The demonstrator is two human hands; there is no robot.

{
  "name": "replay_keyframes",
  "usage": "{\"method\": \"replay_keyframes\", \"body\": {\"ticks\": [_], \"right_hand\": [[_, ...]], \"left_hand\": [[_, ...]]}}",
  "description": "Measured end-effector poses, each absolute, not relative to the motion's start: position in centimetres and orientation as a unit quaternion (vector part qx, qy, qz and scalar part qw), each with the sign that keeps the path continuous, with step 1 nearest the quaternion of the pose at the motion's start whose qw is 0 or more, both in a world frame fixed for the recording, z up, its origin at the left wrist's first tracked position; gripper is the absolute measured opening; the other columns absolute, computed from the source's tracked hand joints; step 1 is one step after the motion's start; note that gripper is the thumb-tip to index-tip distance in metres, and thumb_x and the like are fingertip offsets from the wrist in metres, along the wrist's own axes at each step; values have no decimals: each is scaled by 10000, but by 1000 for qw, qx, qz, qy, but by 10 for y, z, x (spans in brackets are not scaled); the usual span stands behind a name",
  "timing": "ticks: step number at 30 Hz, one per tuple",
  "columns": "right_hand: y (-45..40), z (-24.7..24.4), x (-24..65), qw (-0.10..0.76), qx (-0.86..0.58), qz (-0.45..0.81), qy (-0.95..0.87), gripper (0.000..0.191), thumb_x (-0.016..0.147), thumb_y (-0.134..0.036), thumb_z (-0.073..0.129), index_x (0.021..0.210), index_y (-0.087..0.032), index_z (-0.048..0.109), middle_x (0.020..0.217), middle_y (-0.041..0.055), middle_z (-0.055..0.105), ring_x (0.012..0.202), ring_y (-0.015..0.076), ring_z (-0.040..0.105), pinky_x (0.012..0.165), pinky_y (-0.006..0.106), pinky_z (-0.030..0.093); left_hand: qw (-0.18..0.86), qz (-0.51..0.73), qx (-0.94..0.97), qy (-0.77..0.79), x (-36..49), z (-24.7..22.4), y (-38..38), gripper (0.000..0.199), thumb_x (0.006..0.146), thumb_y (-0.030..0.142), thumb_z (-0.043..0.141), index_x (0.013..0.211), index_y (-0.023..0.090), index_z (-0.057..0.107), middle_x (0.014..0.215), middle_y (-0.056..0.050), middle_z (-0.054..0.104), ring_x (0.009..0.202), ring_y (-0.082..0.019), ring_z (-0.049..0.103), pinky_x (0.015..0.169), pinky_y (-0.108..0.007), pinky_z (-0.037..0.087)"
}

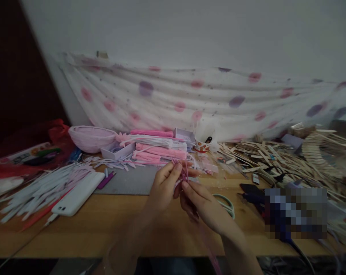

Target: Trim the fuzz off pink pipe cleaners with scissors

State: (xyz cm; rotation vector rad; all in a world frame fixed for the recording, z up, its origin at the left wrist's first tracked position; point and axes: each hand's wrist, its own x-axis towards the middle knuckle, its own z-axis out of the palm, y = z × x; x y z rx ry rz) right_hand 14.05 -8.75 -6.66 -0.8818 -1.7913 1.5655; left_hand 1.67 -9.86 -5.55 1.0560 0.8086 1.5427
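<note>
Thin pink-purple ribbon [209, 244] is pinched between my two hands above the front middle of the table, its tail hanging down past the table edge. My left hand [165, 179] grips the looped upper part between thumb and fingers. Close against it, my right hand [197, 198] is closed on the same ribbon slightly lower. How the strands cross is partly hidden by my fingers. A pale green scissors handle [230, 208] lies on the wood just right of my right hand. Behind my left hand is a grey mat [127, 181].
Pink pipe-cleaner bundles [161, 151] and a pale woven-looking bowl [92, 139] stand at the back. At left are a white phone [78, 194] on a cable and loose white strips [44, 191]. Wooden sticks [256, 152] cover the right, near a blurred, corded dark-blue tool [280, 221].
</note>
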Motion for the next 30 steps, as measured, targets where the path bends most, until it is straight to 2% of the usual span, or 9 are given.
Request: {"method": "replay_keyframes", "body": {"ticks": [2,5,9,12,15,18,20,24,30], "right_hand": [[-86,-68,141,292,-337,587,-676,464,874,-624,428,732,-189,505,513,-76,363,389,55,261,353,193,211],[-85,-69,144,290,-341,573,-687,430,893,-571,451,714,-185,517,601,-43,410,479,67,275,414,211,198],[-86,-65,148,261,-331,567,-707,447,851,-542,551,610,-166,542,581,-18,452,540,85,347,472,232,228],[-89,-66,150,238,-326,597,-694,497,846,-593,517,590,-167,515,509,-43,364,478,73,288,427,231,179],[-91,-72,150,243,-330,638,-652,498,855,-665,416,684,-198,440,527,-81,267,442,61,185,391,210,125],[-92,-75,148,262,-318,702,-581,484,821,-697,444,760,-218,397,534,-104,237,429,49,136,378,181,110],[-92,-73,146,287,-306,718,-555,460,821,-673,472,782,-224,384,538,-112,225,430,45,120,377,168,107],[-93,-71,140,312,-304,684,-585,407,861,-631,437,797,-235,363,543,-113,220,422,52,124,363,163,120],[-94,-71,140,302,-286,615,-670,446,834,-625,491,686,-215,395,524,-85,285,426,67,213,371,202,157]], "left_hand": [[514,639,470,328,14,-56,-97,369,851,438,557,1068,167,680,801,-77,715,575,-135,588,421,-204,327],[525,631,492,289,10,-57,-95,340,865,402,551,1059,163,694,703,-41,663,627,-141,585,603,-249,442],[570,638,463,232,7,-56,-98,294,851,367,585,949,127,723,507,41,458,560,-106,510,776,-303,468],[601,650,421,197,7,-52,-100,263,838,352,607,886,122,725,488,63,383,518,-85,458,787,-314,482],[618,659,394,169,9,-51,-100,348,859,408,571,970,108,708,566,23,499,597,-100,522,769,-285,485],[626,656,381,182,13,-53,-99,486,857,523,517,1099,128,662,737,-46,638,655,-122,572,582,-222,454],[615,658,385,201,15,-57,-99,500,828,539,554,1127,150,650,795,-61,673,619,-111,560,502,-200,401],[599,650,404,238,15,-63,-99,371,763,442,683,975,139,712,739,-51,686,555,-79,516,537,-196,389],[662,622,356,219,8,-61,-102,246,712,365,722,655,127,696,589,-35,641,631,-124,588,667,-232,448]]}}
